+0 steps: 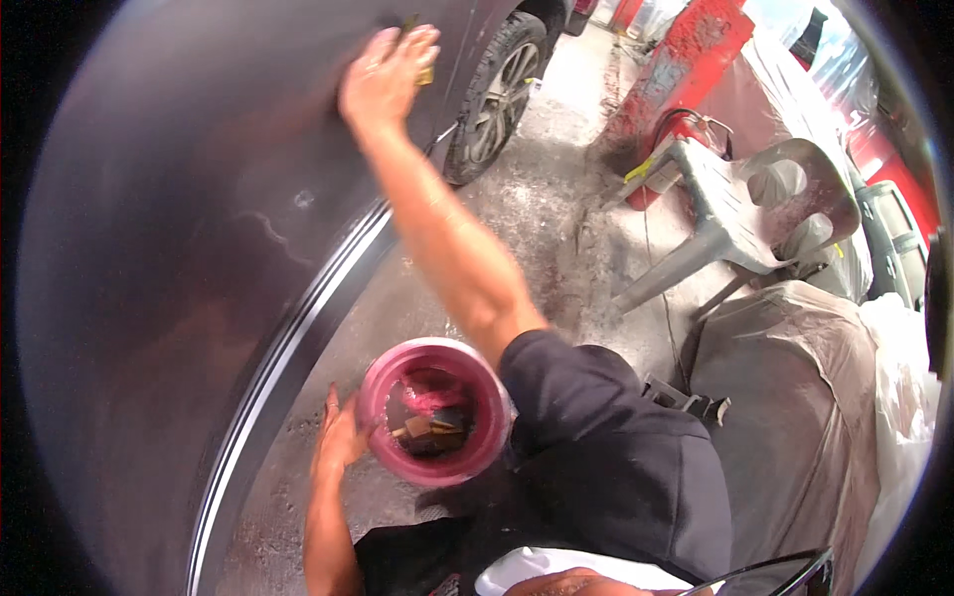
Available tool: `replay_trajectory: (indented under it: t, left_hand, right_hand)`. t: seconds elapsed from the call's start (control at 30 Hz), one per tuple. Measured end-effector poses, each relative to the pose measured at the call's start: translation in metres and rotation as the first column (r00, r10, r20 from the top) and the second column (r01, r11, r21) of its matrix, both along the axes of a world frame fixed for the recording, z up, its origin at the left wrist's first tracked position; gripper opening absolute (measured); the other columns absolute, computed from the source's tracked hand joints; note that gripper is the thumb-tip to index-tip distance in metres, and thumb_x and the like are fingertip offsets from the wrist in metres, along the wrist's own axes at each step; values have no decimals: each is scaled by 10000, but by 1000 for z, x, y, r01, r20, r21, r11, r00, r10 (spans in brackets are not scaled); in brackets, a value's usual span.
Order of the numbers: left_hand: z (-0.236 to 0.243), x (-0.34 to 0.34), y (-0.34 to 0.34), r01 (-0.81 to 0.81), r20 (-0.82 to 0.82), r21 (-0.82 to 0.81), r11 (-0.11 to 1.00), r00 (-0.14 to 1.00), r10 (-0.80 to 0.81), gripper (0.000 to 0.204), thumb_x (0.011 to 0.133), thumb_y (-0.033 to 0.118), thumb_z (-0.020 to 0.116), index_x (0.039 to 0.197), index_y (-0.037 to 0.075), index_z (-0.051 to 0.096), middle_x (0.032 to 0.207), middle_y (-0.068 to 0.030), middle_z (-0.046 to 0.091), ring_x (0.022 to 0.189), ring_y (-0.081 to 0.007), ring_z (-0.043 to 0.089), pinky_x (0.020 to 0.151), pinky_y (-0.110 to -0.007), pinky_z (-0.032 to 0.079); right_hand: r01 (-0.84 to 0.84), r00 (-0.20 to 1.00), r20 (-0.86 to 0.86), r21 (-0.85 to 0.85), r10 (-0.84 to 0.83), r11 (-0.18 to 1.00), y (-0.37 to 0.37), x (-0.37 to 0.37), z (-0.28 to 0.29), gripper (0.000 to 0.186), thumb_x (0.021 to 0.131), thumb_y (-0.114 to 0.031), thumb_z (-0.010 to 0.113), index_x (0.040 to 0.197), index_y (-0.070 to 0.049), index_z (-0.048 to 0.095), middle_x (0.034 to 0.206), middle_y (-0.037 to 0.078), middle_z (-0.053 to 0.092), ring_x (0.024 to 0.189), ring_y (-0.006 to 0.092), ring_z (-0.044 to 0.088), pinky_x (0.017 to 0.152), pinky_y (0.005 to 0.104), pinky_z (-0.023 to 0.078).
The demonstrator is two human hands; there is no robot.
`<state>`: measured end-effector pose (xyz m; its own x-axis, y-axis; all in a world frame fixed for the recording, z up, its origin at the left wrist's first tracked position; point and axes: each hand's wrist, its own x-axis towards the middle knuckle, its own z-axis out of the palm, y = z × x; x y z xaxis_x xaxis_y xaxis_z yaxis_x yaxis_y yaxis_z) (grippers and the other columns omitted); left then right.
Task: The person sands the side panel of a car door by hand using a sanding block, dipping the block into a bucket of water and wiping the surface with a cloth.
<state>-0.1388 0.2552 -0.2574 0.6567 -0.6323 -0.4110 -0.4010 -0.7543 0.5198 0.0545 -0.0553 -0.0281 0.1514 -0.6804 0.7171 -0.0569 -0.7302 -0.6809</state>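
A dark grey car body panel (179, 248) fills the left side. My right hand (388, 79) lies with its fingers stretched over a small yellowish pad (426, 75), pressed against the upper part of the panel; most of the pad is hidden under the fingers. In front of my body is a pink bucket (487, 452), slightly blurred. My left hand (338, 437) grips the bucket's left side, with some of its fingers outside the wall. Dark water in the bucket surrounds a bright pink cloth (425, 393) and several brownish blocks (427, 427).
A car wheel (497, 89) stands beyond my right arm. To the right are a dirty plastic chair (740, 204), a red post (686, 70) and something large under a plastic sheet (785, 387). A thin cable (651, 268) runs along the stained floor (556, 209).
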Motion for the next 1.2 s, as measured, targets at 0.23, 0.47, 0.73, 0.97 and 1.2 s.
replay_trajectory:
  t: [0.23, 0.47, 0.73, 0.97, 1.2]
  left_hand:
    - [-9, 7, -2, 6, -11, -137, 991, 1000, -7, 686, 877, 364, 682, 1455, 108, 416, 1564, -307, 179, 1396, -476, 311, 1136, -494, 330]
    - [-13, 6, 29, -80, -3, -19, 997, 997, 80, 684, 881, 404, 660, 1431, 55, 452, 1574, -294, 164, 1411, -463, 301, 1150, -499, 315]
    - [-11, 2, 38, -117, -33, -138, 984, 993, 114, 660, 909, 440, 620, 1462, 138, 427, 1567, -318, 152, 1425, -451, 281, 1166, -476, 296]
    - [-3, -4, 33, -10, 10, -121, 993, 1000, 12, 611, 894, 421, 636, 1402, 111, 497, 1556, -322, 190, 1415, -464, 294, 1151, -483, 322]
    - [13, -2, 28, -34, 3, -37, 999, 999, 34, 632, 877, 377, 663, 1419, 111, 473, 1555, -317, 201, 1407, -467, 308, 1134, -507, 339]
  right_hand:
    - [-412, 842, -298, -894, 450, 179, 176, -56, -74, 858, 756, -360, 593, 1484, -1, 315, 1563, 230, 268, 1478, 366, 197, 1207, 543, 115]
    - [-372, 912, 133, -129, 387, 919, 80, -31, -18, 639, 1067, -399, 276, 1508, 55, 186, 1585, 268, 166, 1502, 321, 124, 1224, 414, 113]
    - [-572, 795, 266, 24, 546, 820, 84, -37, -9, 706, 1008, -191, 407, 1523, 81, 10, 1612, 260, 49, 1507, 348, 52, 1215, 428, 23]
    - [-619, 763, -490, -742, 422, 257, 145, -42, -83, 1105, 714, -479, 692, 1563, -51, 128, 1631, 190, 96, 1513, 371, 44, 1193, 584, 28]
    - [-468, 860, 258, 51, 441, 882, 136, -40, -64, 716, 1036, -313, 415, 1510, 108, 82, 1582, 328, -17, 1491, 422, 22, 1217, 467, 81]
